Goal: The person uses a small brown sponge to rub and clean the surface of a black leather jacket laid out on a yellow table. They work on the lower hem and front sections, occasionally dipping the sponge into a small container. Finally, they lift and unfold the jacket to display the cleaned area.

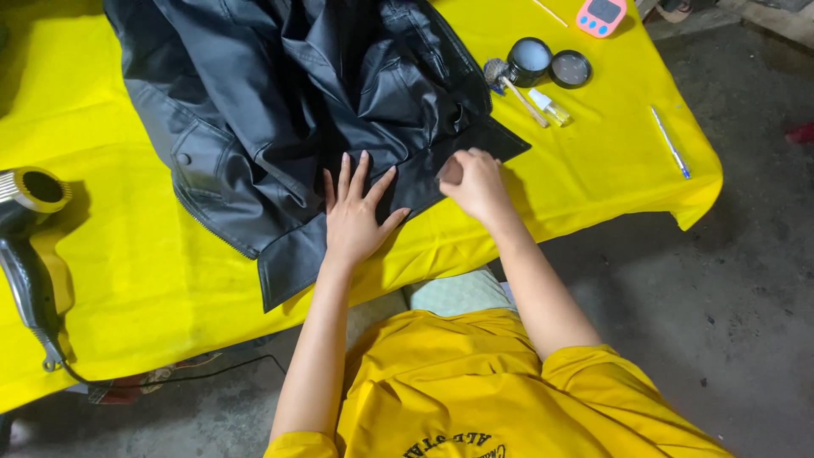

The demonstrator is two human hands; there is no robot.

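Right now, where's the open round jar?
In the head view, the open round jar stands on the yellow tablecloth at upper right, just past the black jacket, with its lid beside it.

We saw a black leather jacket [280, 110] lying crumpled and open on the yellow-covered table, its lining folds bunched at the middle, its lower hem edge spread flat toward the table's near edge, zipper teeth showing along one side.
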